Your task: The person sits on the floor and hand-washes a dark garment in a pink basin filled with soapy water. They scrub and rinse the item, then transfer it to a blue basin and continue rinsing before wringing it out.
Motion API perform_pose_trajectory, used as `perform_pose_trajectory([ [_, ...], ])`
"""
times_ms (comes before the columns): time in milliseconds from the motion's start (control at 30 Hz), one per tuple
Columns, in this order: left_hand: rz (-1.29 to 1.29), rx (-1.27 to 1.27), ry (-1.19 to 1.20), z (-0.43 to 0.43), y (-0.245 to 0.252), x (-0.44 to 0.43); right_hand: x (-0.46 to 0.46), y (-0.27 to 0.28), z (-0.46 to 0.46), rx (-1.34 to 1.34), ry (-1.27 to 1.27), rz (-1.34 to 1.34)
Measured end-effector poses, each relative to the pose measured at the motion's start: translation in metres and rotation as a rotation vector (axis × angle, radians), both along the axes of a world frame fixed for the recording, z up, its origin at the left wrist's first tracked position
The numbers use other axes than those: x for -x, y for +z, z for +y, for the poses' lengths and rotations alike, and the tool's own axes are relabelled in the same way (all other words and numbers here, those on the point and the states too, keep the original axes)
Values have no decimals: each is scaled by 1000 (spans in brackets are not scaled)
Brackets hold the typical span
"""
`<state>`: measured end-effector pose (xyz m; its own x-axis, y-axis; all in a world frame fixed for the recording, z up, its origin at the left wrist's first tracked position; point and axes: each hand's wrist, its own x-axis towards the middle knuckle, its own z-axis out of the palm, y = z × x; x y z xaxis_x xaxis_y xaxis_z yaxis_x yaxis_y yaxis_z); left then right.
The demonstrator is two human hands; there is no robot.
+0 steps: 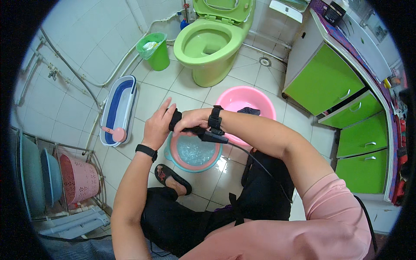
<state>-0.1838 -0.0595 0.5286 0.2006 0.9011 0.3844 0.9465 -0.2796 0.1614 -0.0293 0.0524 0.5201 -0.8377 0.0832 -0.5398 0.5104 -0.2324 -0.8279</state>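
Observation:
My right hand (194, 119) grips a bunched black cloth (175, 120), which looks wet. My left hand (159, 123) lies against the cloth's left side, its fingers stretched upward and its thumb hidden. Both hands are held over the upper rim of a pink and light-blue basin (195, 167) on the floor, with rippling water (196, 151) in it. Beyond my right forearm stands a larger pink basin (260, 94), partly covered by the arm. A dark cloth (249, 111) lies inside that one.
A folding white and blue tub (112, 97) with a pink shower head (119, 134) on it stands left. Ahead are a green bin (158, 60) and a green toilet (208, 58). Green cabinets (325, 81) line the right; a rack with a pink basket (79, 178) is at lower left.

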Motion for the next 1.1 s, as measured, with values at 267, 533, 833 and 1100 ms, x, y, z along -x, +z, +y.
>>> perform_pose_trajectory([
  [267, -171, 306, 161, -26, -32, -12, 3, -38, -35, -1146, 119, 19],
  [533, -408, 485, 368, -5, -66, 6, 28, -59, -18, -1546, 96, 186],
  [833, -1170, 932, 390, -26, -54, 12, 20, -60, -19, -1673, 157, 397],
  [1100, -184, 235, 292, -25, -32, 31, 39, -44, -34, -1265, -111, 302],
])
